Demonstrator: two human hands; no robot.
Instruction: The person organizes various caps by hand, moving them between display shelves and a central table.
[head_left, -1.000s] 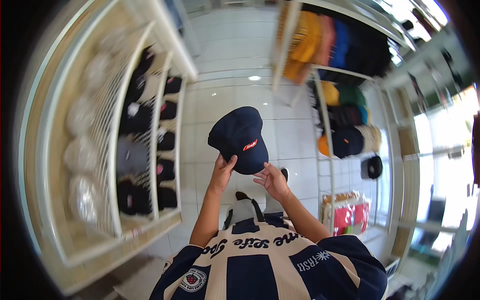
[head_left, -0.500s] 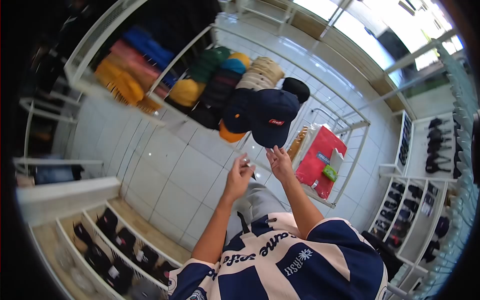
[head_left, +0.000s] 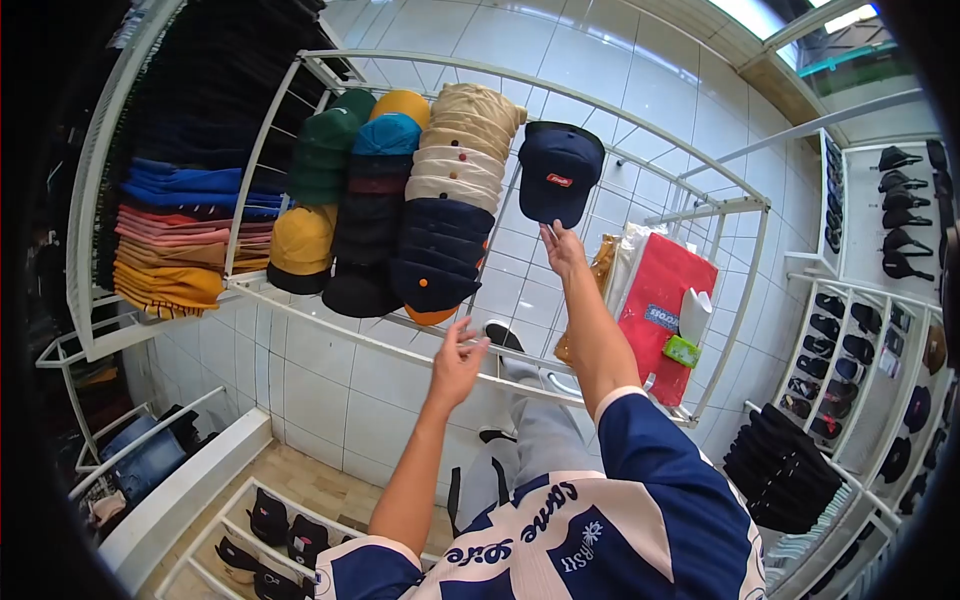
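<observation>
Navy cap [head_left: 558,172] with a small red logo sits on the white wire rack [head_left: 700,212], at the right-hand end of the row of stacked caps [head_left: 445,215]. Right hand [head_left: 563,248] is raised just under its brim, fingertips at or barely off the edge; contact cannot be confirmed, and the grip looks loose rather than clamped. Left hand [head_left: 457,362] hangs lower, fingers spread, holding nothing. Assessment: the cap appears essentially placed on the rack; only release and any final straightening seem left
</observation>
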